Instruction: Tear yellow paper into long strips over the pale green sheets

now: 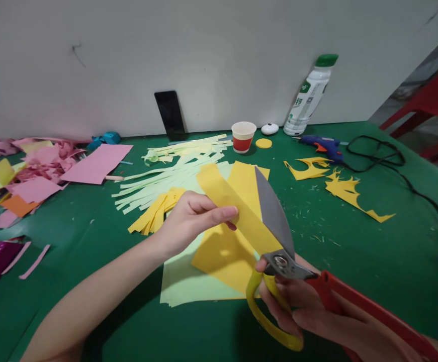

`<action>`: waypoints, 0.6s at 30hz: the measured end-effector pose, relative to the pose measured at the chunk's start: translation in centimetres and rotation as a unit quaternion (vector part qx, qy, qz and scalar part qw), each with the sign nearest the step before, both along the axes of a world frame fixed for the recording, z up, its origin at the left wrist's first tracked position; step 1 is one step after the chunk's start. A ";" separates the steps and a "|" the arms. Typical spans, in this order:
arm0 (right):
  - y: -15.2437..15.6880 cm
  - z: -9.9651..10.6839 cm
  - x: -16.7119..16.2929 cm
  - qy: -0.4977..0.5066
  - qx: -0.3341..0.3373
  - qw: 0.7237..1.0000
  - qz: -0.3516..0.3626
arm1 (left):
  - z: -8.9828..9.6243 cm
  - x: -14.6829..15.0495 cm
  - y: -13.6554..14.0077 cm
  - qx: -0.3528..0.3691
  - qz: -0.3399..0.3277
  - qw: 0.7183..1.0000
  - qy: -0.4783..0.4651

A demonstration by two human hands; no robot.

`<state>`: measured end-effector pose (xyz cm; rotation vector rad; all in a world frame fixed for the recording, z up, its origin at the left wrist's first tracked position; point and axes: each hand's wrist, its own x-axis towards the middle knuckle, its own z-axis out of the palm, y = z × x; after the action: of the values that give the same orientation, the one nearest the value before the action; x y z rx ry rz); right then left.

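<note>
From the head view, the left hand (198, 218) pinches a yellow paper strip (254, 229) between thumb and fingers; the right hand (324, 322) is closed around the scissors (281, 261), one blade beside the strip. Cutting seems partway: pale green strips (139, 188) and yellow strips (162, 208) lie beyond the left hand; below it, a yellow sheet (222, 256) looks uncut.

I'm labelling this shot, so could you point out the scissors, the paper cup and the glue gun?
Scissors (280, 261): head view, on the metal pivot.
Paper cup (243, 141): head view, on the red band.
Glue gun (330, 146): head view, on the blue body.
</note>
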<state>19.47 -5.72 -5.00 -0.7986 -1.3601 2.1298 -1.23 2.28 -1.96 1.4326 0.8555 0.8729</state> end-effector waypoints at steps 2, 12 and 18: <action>-0.2 0.5 0.3 0.020 -0.040 0.999 -0.031 | 0.0 0.0 0.1 -0.009 -0.009 1.000 -0.015; 0.1 1.1 0.1 -0.053 -0.056 0.997 0.001 | -0.3 0.0 0.3 -0.010 -0.007 1.000 -0.008; 0.2 1.3 -0.1 -0.051 -0.047 0.998 -0.012 | -0.2 -0.1 0.4 -0.012 -0.012 1.000 -0.006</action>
<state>19.35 -5.55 -3.69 -0.9683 -1.3025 2.1739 -1.33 2.69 -2.16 1.4129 0.8354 0.8488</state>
